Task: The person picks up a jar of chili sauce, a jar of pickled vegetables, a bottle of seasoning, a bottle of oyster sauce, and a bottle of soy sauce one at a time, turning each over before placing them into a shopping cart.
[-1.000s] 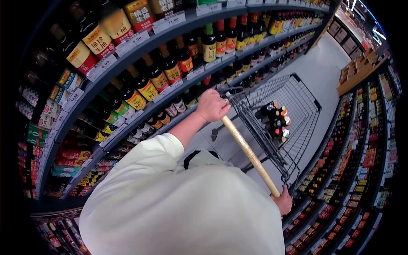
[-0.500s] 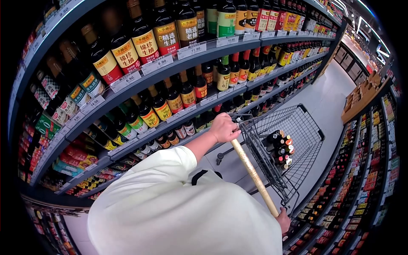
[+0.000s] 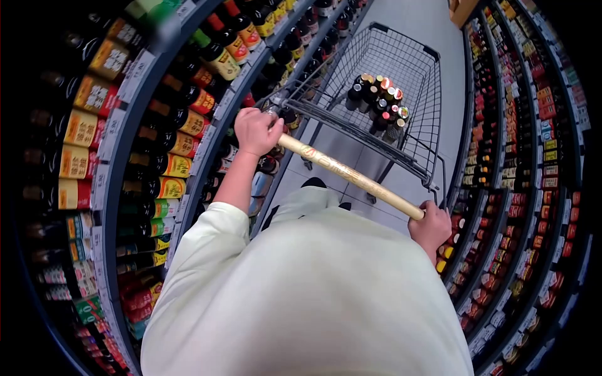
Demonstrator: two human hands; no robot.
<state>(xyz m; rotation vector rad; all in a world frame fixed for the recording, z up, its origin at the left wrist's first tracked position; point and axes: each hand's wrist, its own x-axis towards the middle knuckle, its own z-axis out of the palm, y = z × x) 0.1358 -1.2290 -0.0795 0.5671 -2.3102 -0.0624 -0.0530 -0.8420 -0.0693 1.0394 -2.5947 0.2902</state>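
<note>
My left hand [image 3: 257, 131] is wrapped round the left end of the pale yellow handle [image 3: 351, 175] of a shopping cart. At the handle's right end, my right hand [image 3: 431, 225] grips it too, with the fingers closed. The wire basket of the shopping cart [image 3: 417, 69] stretches out ahead of me. Several dark bottles [image 3: 379, 103] with caps of mixed colours stand bunched together in it. Printed marks run along the handle.
On my left a tall shelf [image 3: 122, 113] carries rows of sauce bottles [image 3: 78, 164] above price labels. Another shelf [image 3: 501, 213], packed with jars and bottles, curves along my right. Grey floor tiles [image 3: 451, 19] lie between them, and a wooden stand [image 3: 462, 9] shows at the far end.
My view has swung right, from facing the left shelf to looking along the aisle over the cart. My right hand shows more fully. Both hands have stayed on the handle.
</note>
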